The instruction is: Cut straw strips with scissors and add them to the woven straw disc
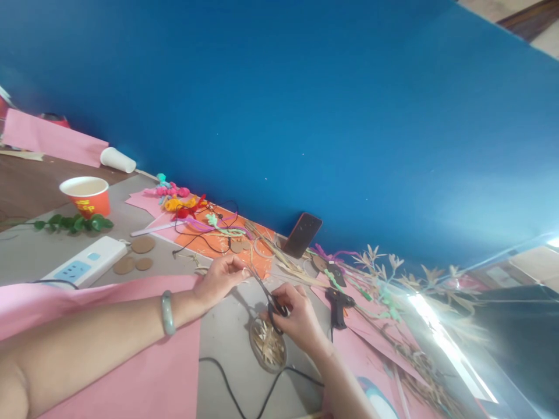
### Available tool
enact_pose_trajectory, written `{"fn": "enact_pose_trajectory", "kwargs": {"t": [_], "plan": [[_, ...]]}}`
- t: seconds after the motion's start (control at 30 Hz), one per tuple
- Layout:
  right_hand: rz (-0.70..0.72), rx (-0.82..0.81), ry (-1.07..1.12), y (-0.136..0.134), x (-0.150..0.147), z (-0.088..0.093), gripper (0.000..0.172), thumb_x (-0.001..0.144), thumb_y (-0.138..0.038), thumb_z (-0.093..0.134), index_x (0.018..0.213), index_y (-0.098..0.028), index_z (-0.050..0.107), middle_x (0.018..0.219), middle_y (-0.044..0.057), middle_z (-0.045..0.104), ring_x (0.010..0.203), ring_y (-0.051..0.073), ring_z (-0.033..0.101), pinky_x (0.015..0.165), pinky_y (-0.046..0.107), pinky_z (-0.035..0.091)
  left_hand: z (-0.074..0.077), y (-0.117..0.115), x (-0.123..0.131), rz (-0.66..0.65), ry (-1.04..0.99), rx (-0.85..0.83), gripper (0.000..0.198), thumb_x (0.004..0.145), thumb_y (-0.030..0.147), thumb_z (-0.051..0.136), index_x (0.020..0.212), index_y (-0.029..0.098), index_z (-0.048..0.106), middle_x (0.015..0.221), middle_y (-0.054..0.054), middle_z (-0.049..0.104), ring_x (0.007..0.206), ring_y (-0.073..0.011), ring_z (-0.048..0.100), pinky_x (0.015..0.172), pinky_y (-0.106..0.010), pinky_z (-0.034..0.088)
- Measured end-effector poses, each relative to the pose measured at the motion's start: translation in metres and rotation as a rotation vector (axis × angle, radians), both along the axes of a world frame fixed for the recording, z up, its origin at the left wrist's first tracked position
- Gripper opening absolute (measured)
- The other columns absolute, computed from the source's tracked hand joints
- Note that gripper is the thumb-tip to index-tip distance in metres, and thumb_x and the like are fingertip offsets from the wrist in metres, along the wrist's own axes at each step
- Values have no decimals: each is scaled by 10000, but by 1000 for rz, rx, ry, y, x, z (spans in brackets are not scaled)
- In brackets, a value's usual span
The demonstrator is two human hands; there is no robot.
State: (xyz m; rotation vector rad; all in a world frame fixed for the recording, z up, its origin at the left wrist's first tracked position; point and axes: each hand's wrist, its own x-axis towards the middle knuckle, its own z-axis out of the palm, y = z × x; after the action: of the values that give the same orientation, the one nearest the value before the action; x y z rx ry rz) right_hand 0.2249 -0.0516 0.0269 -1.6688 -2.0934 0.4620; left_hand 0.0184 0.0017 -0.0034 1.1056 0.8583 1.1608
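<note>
Two hands sit close: the right hand (299, 319) grips black scissors (267, 295), blades pointing at a thin straw strip (245, 273) pinched in the left hand (219, 280). With the blades so near those fingertips, a hasty snip could nick them. A straw-covered disc (267, 347) lies under the right hand.

matt pink paper sheet (144, 372) below the smooth white plastic power strip (85, 265), rough round straw disc (267, 346) to its right.

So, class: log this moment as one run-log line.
left hand: pinching straw strip | right hand: holding scissors | below: round straw disc | nearby: glue gun
</note>
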Motion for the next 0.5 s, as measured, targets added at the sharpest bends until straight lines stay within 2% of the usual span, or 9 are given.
{"fn": "enact_pose_trajectory", "kwargs": {"t": [0.37,0.5], "plan": [[-13,-5,20,3,7,-6,181,705,-317,663,834,-221,580,570,-14,607,767,217,523,639,301,392,4,1,0,5,-14,-28,223,676,298,710,684,146,547,615,21,621,568,-83,555,569,-205,407],[-40,26,55,3,6,1,254,685,-379,695,806,-219,539,559,-28,570,685,189,506,620,289,394,4,1,1,12,-33,-89,231,668,297,710,684,145,537,618,9,634,554,-86,552,544,-204,393]]}}
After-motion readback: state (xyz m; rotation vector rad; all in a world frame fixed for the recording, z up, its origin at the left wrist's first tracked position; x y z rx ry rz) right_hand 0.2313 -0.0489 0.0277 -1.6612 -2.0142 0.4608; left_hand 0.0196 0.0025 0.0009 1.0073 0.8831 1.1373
